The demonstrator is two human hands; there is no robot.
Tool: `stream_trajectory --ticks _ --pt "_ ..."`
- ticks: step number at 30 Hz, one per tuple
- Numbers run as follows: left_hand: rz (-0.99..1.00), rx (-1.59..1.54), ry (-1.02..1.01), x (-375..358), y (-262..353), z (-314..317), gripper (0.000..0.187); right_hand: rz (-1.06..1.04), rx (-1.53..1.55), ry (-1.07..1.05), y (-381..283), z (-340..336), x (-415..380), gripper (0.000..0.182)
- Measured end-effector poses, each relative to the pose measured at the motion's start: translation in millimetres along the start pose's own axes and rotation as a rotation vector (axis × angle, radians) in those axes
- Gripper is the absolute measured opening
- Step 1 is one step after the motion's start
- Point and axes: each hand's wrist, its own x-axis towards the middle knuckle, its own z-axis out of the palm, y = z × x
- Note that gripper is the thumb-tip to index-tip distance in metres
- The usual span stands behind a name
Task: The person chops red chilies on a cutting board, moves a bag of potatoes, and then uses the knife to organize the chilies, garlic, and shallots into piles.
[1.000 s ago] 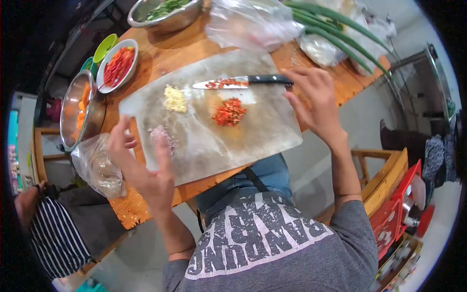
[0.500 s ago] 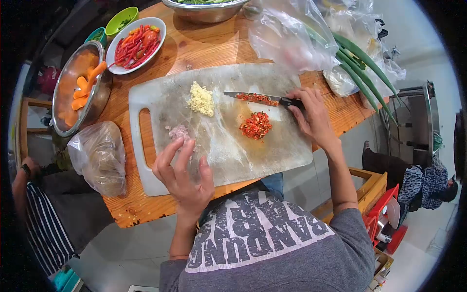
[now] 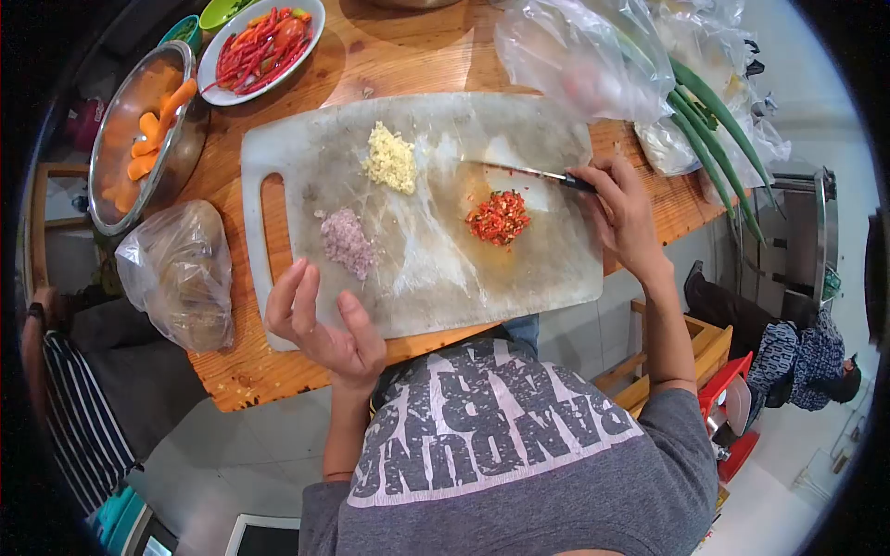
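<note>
My right hand [image 3: 623, 208] is closed round the black handle of a knife [image 3: 533, 171], whose blade points left just above the board. Below the blade lies a heap of chopped red chili [image 3: 498, 218]. My left hand [image 3: 324, 324] is held open with fingers apart, over the near left edge of the cutting board [image 3: 436, 296]. Beyond its fingertips sits a pile of chopped shallot [image 3: 346, 243], apart from the hand. Chopped garlic [image 3: 389, 159] rests in a small mound near the board's far side.
At the left stand a metal bowl with carrots [image 3: 148, 139] and a tied plastic bag [image 3: 181, 273]. A white plate [image 3: 211, 93] holds red chilies. Plastic bags [image 3: 579, 56] and green onion leaves [image 3: 714, 139] lie at the right. Other people are at both sides.
The knife's blade has turned edge-on, and the chili bits that lay on it no longer show there. My left hand has drawn back toward me, uncovering the shallot pile.
</note>
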Motion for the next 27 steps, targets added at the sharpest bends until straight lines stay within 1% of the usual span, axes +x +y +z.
stream_trajectory --ticks 3,6,9,10,13,14,17,19,21,22,24,25,27 --pt "-0.003 0.038 -0.008 0 0 0 0.047 -0.048 0.015 -0.015 -10 -4 -7 0.039" --pt "-0.031 0.051 -0.018 -3 3 0 0.047 0.024 0.055 0.015 -20 -24 -17 0.041" --pt "-0.031 0.067 -0.014 -2 2 1 0.045 0.058 0.160 -0.079 -40 -36 -31 0.043" --pt "-0.023 0.069 -0.008 -2 2 1 0.045 0.078 0.203 -0.133 -45 -32 -39 0.044" --pt "-0.024 0.112 -0.035 -2 4 1 0.044 0.199 0.332 -0.172 -70 -15 -57 0.043" --pt "-0.020 0.106 -0.027 -2 4 2 0.044 0.187 0.326 -0.100 -77 -5 -62 0.043" --pt "-0.006 0.111 -0.027 3 4 3 0.043 0.288 0.343 -0.049 -94 11 -67 0.043" --pt "-0.008 0.132 -0.048 5 7 4 0.043 0.331 0.283 -0.018 -96 13 -68 0.044" --pt "-0.016 0.070 -0.043 6 6 7 0.043 0.363 0.234 0.014 -97 12 -65 0.044" --pt "-0.021 0.039 -0.037 6 6 7 0.043 0.361 0.230 0.029 -96 13 -65 0.045" --pt "-0.006 0.101 -0.073 11 9 5 0.042 0.349 0.224 0.059 -91 15 -67 0.045" --pt "0.002 0.137 -0.088 13 11 4 0.042 0.350 0.252 0.056 -89 13 -66 0.046" --pt "-0.003 0.107 -0.110 17 15 4 0.042 0.352 0.302 0.042 -89 5 -64 0.048"
